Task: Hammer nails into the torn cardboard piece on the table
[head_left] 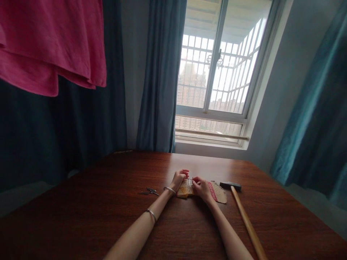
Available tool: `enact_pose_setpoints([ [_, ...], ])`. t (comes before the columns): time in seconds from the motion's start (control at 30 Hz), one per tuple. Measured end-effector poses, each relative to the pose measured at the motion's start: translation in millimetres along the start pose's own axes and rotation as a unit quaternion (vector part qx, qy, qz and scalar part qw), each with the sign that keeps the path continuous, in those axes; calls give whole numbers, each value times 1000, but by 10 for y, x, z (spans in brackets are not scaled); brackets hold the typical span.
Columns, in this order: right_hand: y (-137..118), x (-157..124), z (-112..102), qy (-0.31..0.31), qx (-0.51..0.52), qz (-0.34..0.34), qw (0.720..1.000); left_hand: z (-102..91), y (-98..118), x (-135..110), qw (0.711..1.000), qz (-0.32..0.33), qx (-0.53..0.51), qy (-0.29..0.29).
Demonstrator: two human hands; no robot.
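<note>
On the brown wooden table [184, 231], the left hand [179, 179] loosely bends its fingers and the right hand [200, 187] bunches its own at thin dark pins [189, 181], any pinch unclear, over a flat yellow-red-beige patterned piece [185, 189].

No text, label, brand, number or sign can be read anywhere here

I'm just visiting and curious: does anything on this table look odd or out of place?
Slightly: the metal pieces left of the left hand lie untidily, at differing angles. No spill or damage shows.
</note>
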State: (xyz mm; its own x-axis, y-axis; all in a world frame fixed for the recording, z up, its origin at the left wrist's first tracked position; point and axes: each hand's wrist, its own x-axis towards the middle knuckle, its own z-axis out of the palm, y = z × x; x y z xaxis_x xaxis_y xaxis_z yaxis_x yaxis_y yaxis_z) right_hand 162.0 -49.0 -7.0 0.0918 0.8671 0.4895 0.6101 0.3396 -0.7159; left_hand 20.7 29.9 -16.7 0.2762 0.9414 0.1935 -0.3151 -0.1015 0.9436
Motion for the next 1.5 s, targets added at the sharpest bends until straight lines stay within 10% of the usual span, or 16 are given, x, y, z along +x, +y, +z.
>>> enact_pose_setpoints([
  [0.27,-50,-36,-39,-10,-10,-15,1000,31,176,-141,976,73,199,-50],
  [1.5,-97,-34,-95,-22,-9,-4,1000,77,189,-211,951,107,272,-95],
])
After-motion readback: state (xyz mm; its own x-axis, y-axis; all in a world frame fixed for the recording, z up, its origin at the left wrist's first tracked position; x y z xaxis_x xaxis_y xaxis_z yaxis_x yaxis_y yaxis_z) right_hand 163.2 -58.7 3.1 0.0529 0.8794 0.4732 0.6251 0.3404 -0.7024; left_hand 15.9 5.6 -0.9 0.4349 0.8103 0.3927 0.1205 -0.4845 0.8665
